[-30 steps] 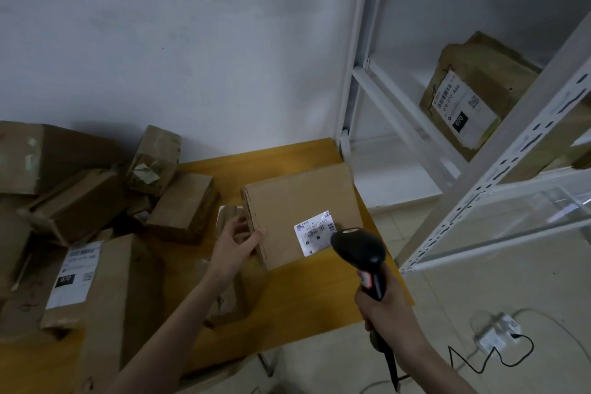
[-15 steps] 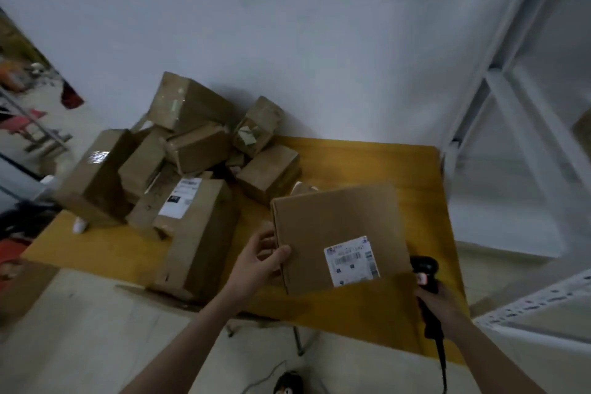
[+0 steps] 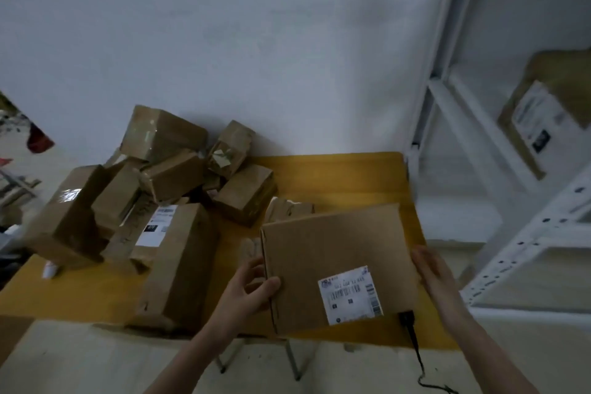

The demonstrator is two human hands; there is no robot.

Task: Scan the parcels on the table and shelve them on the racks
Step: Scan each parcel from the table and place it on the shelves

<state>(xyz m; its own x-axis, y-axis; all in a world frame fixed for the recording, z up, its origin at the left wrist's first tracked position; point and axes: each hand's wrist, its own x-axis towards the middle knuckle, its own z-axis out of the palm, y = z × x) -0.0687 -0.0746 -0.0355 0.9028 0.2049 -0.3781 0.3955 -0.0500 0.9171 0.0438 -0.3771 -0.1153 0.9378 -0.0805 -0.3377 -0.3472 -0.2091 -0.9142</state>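
Observation:
A flat brown parcel (image 3: 332, 249) with a white barcode label (image 3: 350, 295) is tilted up over the right part of the yellow table (image 3: 339, 173). My left hand (image 3: 246, 294) grips its left edge, thumb on top. My right hand (image 3: 436, 278) is at the parcel's right edge with straight fingers, holding nothing. The black barcode scanner (image 3: 406, 320) lies on the table by the parcel's near right corner, its cable hanging over the front edge. A pile of several cardboard parcels (image 3: 166, 176) fills the table's left half.
A white metal rack (image 3: 499, 169) stands to the right of the table, with a labelled brown parcel (image 3: 543, 112) on one shelf. A large upright box (image 3: 182, 262) stands at the table's front, left of my left hand. The wall is close behind.
My right hand has put the scanner down on the table and moved up to the parcel's right edge. My left hand keeps its grip on the parcel.

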